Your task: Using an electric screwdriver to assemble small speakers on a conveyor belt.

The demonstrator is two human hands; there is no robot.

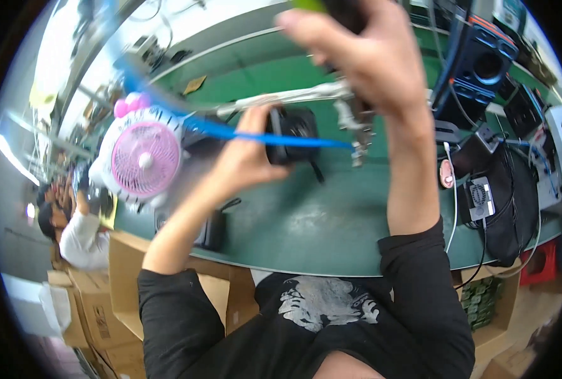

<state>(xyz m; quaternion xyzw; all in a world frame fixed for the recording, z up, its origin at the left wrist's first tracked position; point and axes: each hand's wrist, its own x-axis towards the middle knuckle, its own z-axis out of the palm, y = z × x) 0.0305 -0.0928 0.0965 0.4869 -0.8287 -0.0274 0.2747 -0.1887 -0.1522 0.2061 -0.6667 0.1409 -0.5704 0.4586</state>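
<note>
My left hand (246, 155) is closed round the side of a black boxy device (295, 134) with a short strap hanging off it, above the green bench. Raised near the top edge, my right hand (375, 63) grips a green-and-black object (341, 11). Motion blur and the frame's edge hide its exact kind. Below that hand hangs a metal fitting (358, 129). A blue hose (281, 139) runs across my left hand toward the fitting. Another black device (212, 230) with a strap lies on the bench beside my left forearm.
A pink-and-white fan (145, 158) stands at the left. Black speakers (483, 60), cables and a black bag (508, 196) crowd the right side. Cardboard boxes (98, 303) stand below the bench's left end. Another person (82, 234) sits at the far left.
</note>
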